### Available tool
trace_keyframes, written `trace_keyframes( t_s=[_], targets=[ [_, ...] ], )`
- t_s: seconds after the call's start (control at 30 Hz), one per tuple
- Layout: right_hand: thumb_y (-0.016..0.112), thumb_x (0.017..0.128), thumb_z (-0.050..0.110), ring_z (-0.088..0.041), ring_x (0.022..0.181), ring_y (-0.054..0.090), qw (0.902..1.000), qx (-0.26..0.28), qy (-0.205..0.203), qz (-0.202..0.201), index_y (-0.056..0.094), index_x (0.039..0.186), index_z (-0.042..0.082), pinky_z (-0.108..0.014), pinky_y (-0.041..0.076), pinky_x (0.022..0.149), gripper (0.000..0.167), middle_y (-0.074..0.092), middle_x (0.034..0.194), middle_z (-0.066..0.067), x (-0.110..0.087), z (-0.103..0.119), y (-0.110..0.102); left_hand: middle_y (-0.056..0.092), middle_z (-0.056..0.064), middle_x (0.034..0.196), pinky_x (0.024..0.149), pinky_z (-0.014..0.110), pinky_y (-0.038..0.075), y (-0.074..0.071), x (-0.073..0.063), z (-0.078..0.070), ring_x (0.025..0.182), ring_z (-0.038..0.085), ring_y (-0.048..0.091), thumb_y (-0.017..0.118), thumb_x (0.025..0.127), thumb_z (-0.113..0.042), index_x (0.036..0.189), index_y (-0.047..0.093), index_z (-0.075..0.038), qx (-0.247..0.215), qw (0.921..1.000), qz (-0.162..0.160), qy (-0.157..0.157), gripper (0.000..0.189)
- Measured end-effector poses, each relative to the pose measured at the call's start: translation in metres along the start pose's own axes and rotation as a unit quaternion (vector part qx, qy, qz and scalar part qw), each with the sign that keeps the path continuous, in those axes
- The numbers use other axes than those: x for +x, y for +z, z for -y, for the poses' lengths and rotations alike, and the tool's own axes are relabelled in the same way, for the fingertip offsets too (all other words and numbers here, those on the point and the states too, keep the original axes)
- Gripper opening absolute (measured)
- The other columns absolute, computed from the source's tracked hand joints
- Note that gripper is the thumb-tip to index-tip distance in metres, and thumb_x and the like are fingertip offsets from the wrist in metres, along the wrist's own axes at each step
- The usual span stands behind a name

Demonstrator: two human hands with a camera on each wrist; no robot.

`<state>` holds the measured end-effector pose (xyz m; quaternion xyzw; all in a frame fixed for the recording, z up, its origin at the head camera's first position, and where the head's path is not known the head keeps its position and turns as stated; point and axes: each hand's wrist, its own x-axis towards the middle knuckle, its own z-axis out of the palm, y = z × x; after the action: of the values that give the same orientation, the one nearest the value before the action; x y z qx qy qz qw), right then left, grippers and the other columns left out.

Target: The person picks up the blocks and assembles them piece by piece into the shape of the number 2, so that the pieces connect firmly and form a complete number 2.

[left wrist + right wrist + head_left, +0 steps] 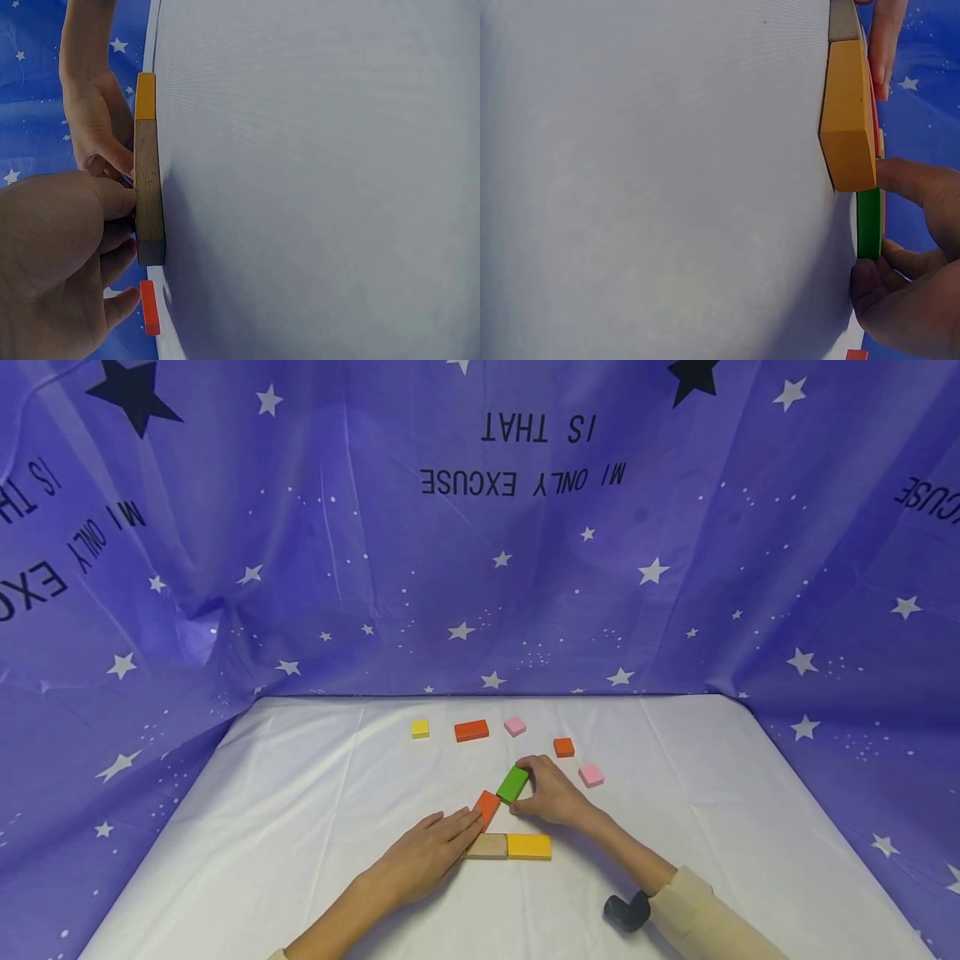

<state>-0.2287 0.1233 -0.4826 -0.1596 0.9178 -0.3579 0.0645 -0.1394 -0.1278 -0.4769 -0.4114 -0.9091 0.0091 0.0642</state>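
My right hand (553,791) pinches a green block (513,785) between thumb and fingers, with the block standing slantwise on the white cloth. Its lower corner meets the upper end of an orange-red block (488,807). The extended fingers of my left hand (423,857) rest on that orange-red block, covering part of it. Just below lie a plain wooden block (487,846) and a yellow-orange block (528,847), end to end in a row. The left hand hides the left end of this row in the head view; the left wrist view shows the wooden side (148,180).
Along the back lie a yellow block (420,729), a longer red block (472,731) and a pink block (515,727). Right of my right hand are a small orange-red block (564,747) and another pink block (591,775). A starry purple curtain (420,593) hangs behind the table.
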Motion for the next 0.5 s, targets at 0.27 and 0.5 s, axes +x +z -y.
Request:
trace_keyframes(
  t_s=[0.27, 0.5],
  targets=[
    [0.090, 0.072, 0.015, -0.025, 0.105, 0.054, 1.0000, -0.001, -0.007, 0.000, 0.056, 0.129, -0.005, -0.042, 0.044, 0.102, 0.069, 0.057, 0.120, -0.015, 0.0043, 0.0003, 0.0034, 0.046, 0.007, 0.151, 0.106, 0.042, 0.042, 0.0007, 0.0000, 0.0003, 0.137, 0.018, 0.045, 0.057, 0.102, -0.020, 0.148, 0.049, -0.007, 0.003, 1.0000, -0.005, 0.001, 0.048],
    [0.090, 0.072, 0.014, -0.025, 0.106, 0.054, 0.9999, 0.002, -0.010, 0.001, 0.056, 0.130, -0.005, -0.042, 0.043, 0.103, 0.070, 0.057, 0.120, -0.015, 0.0073, 0.0012, 0.0059, 0.046, 0.007, 0.151, 0.105, 0.042, 0.043, 0.0015, 0.0002, 0.0005, 0.137, 0.018, 0.046, 0.058, 0.102, -0.020, 0.148, 0.049, -0.007, -0.007, 1.0000, -0.006, -0.001, 0.049]
  ],
)
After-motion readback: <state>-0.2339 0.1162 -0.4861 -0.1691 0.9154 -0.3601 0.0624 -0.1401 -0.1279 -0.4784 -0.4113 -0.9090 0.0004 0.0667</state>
